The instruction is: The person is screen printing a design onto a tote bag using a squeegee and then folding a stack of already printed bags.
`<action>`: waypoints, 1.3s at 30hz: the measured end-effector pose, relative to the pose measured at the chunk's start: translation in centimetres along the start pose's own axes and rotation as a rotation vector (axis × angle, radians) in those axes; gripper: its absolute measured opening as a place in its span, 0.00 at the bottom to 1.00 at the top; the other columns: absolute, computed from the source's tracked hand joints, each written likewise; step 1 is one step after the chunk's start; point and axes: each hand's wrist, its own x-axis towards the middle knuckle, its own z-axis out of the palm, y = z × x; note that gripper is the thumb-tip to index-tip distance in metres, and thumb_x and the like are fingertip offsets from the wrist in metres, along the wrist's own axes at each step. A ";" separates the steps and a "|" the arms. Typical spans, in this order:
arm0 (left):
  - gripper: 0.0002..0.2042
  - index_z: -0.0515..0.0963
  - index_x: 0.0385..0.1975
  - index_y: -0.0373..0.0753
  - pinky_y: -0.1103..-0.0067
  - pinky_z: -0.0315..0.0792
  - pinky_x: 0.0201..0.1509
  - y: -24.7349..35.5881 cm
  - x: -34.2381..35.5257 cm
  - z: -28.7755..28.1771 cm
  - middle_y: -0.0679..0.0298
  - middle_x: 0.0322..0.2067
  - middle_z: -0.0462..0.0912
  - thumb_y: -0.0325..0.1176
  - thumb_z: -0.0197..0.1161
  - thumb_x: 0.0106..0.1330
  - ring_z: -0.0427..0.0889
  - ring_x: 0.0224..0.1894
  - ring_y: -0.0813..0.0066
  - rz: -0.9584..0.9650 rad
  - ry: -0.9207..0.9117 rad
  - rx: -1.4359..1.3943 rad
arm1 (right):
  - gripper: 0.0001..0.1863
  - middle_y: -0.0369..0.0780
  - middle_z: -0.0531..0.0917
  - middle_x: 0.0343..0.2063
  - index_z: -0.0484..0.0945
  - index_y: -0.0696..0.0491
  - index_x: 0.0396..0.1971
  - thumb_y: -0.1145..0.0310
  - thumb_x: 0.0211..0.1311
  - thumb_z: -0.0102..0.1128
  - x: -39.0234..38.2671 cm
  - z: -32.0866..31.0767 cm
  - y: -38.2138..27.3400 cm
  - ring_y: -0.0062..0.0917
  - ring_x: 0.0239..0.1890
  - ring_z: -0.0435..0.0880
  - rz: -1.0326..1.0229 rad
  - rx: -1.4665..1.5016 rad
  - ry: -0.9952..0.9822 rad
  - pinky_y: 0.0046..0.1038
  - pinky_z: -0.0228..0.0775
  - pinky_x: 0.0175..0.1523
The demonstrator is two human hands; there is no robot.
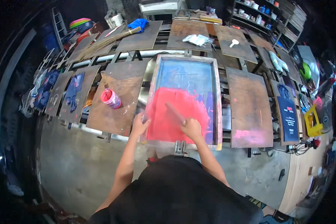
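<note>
A screen-printing frame lies before me, with wet pinkish-red ink over the lower part of its blue mesh. My right hand is closed around one end of a narrow flat tool, which looks like a squeegee or scraper. It slants up and left over the red area, smeared by motion. At the frame's left edge, my left hand grips the side with the thumb toward the mesh. To its left, a pink-stained ink tub with a stick-like handle inside stands on a brown board.
Brown printing boards stand in rows on metal rails. A metal clamp sits at the frame's near edge. Dark blue cloth pieces lie on a left board; a dark printed garment and a yellow plastic stool are at right.
</note>
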 end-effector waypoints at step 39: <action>0.16 0.75 0.46 0.37 0.81 0.73 0.43 -8.3 -6.5 0.5 0.70 0.36 0.79 0.36 0.69 0.63 0.77 0.37 0.81 -0.393 -0.461 -0.995 | 0.18 0.47 0.85 0.40 0.81 0.61 0.43 0.65 0.55 0.69 1.0 12.1 -14.1 0.33 0.41 0.86 0.113 0.233 0.209 0.32 0.76 0.43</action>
